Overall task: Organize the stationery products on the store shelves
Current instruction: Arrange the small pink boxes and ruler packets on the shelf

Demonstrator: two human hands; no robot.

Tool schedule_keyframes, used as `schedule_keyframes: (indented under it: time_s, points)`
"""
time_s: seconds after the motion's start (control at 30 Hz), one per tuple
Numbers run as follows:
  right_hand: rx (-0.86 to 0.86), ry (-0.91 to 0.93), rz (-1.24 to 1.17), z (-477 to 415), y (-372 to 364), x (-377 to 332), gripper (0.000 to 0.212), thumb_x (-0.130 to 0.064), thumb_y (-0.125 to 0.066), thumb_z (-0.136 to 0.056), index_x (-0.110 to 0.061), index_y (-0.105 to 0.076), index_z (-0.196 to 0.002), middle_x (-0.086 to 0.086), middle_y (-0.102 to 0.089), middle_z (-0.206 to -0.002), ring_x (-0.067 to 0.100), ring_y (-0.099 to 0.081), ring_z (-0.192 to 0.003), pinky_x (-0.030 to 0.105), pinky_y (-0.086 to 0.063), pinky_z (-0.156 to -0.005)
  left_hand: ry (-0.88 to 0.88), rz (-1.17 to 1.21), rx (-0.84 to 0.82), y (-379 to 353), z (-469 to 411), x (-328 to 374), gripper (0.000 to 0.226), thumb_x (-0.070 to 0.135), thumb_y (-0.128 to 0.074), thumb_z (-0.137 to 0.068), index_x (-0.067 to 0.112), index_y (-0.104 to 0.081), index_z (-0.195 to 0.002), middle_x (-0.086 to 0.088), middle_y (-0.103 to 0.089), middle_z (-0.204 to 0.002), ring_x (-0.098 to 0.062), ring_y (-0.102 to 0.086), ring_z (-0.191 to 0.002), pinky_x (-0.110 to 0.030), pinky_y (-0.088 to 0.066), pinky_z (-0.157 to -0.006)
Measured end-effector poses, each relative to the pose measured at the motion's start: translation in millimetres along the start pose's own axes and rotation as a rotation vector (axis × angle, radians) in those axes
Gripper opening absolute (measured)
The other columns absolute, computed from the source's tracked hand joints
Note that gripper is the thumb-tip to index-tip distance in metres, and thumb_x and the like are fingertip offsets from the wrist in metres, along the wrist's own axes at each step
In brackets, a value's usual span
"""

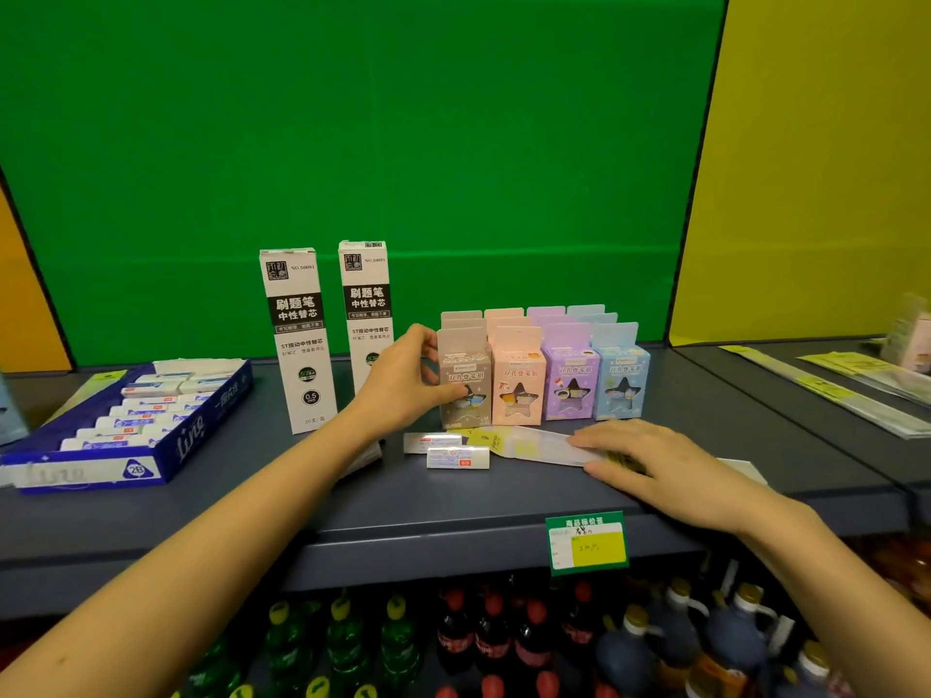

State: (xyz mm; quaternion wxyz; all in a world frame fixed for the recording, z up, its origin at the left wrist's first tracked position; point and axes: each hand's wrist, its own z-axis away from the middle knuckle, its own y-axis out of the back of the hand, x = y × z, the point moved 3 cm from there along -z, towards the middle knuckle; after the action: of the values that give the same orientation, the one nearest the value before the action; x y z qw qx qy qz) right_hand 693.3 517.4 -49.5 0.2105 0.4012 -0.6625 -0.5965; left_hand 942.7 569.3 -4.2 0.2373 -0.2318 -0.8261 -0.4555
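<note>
– Shelf (302,496) first: what's on it, big to small?

– On my feed, a blue tray (151,460) of white erasers (151,408) sits at the left end, set at an angle. Next come two tall white refill boxes (300,340), upright. Right of those are four rows of small sharpener boxes (546,314).

– And the grips?

– The left hand (403,380) has a closed grip on the front grey box (466,367). Its thumb is curled onto the front face and its fingers wrap the box's left side and top corner. That box stands in line with the front row, touching the pink box (519,380) beside it. The right hand (670,466) has an open grip, fingers straight and laid flat on a thin clear packet (534,445) with yellow print. The packet lies on the shelf just in front of the purple box (572,377) and the blue box (622,377), its left end poking out past the fingertips.

– Anything loose?

– Two loose erasers (458,456) lie together between the hands, just in front of the grey box, touching neither hand. A green and yellow price tag (587,544) hangs on the shelf's front edge, below the right hand.
</note>
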Motion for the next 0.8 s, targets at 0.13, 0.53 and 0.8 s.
schedule_keyframes:
  time_s: [0.13, 0.53, 0.8]
  points:
    - [0.038, 0.017, -0.015, 8.8, 3.3, 2.9, 0.039, -0.041, -0.044, -0.092, -0.032, -0.050, -0.130, -0.021, -0.049, -0.134, 0.001, -0.042, -0.122, 0.018, -0.030, -0.104, 0.000, -0.001, 0.013, -1.6, -0.6, -0.2, 0.050, 0.018, -0.076, -0.072, 0.007, -0.046, -0.110, 0.003, -0.053, -0.098, -0.014, -0.057, -0.077, -0.024, -0.049, -0.069]
    - [0.029, 0.068, -0.066, 33.7, 10.9, 21.4, 0.056, -0.065, -0.026, -0.083, -0.041, -0.048, -0.128, -0.033, -0.046, -0.129, -0.012, -0.041, -0.120, 0.015, -0.031, -0.105, -0.001, 0.003, 0.002, -2.1, 0.2, -2.0, 0.050, 0.018, -0.076, -0.072, 0.008, -0.046, -0.110, 0.002, -0.053, -0.099, -0.005, -0.053, -0.071, -0.016, -0.046, -0.063]
    - [-0.028, 0.112, -0.129, 54.1, 23.6, 36.7, 0.058, -0.075, -0.035, -0.077, -0.049, -0.046, -0.127, -0.040, -0.042, -0.131, -0.012, -0.038, -0.124, 0.012, -0.030, -0.105, 0.006, 0.002, -0.004, -1.6, 0.5, -1.4, 0.054, 0.018, -0.076, -0.072, 0.007, -0.045, -0.114, 0.001, -0.053, -0.101, -0.009, -0.055, -0.073, -0.019, -0.048, -0.066]
